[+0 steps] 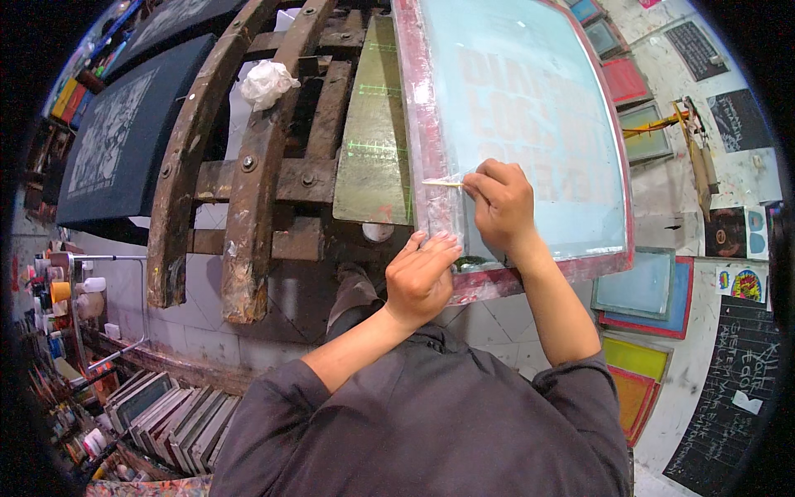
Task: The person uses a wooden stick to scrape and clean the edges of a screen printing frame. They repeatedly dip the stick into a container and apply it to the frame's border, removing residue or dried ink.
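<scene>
A large silkscreen frame (481,286) with reddish edges and pale blue mesh (546,105) is before me. Faint mirrored block lettering (528,118) shows in the mesh. Clear, wrinkled tape (428,112) covers its left border. Between the fingertips of my right hand (504,202) is a thin, pale yellow stick (442,183), its free end pointing left over the taped border. Lower down, my left hand (422,276) lies over the frame's near left corner, fingers bent onto the tape. Its palm side is hidden, so I cannot tell whether it grips the frame.
Left of the frame sits a greenish board (372,124) with bright green marks. Beyond it are heavy, paint-stained bars (248,161) bearing a crumpled white wad (268,84). Dark printed fabric (118,136) lies far left. Several screens (174,422) stand at lower left; others (633,292) line the right.
</scene>
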Demonstrator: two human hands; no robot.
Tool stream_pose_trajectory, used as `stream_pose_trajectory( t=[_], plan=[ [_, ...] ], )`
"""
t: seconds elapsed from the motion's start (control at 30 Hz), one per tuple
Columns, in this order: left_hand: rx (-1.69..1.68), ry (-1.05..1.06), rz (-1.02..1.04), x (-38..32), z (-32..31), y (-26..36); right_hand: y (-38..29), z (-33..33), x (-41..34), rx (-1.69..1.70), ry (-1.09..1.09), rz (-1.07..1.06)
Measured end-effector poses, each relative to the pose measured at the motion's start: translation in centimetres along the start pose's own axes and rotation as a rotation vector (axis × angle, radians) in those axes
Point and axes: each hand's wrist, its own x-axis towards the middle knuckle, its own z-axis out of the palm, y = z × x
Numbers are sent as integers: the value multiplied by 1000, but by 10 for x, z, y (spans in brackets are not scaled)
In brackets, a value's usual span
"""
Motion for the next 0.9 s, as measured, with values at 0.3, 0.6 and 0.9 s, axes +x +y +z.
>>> stream_pose_trajectory(
  t=[0.3,0.6,0.9],
  plan=[
    [-4,-1,-12,-1,0,0,-15,2,-15,3,24,39],
    [-4,24,-2,0,0,0,-26,4,-20,9,32,74],
    [-41,86,1,-1,2,-3,-35,2,-24,92,10,69]
  ],
)
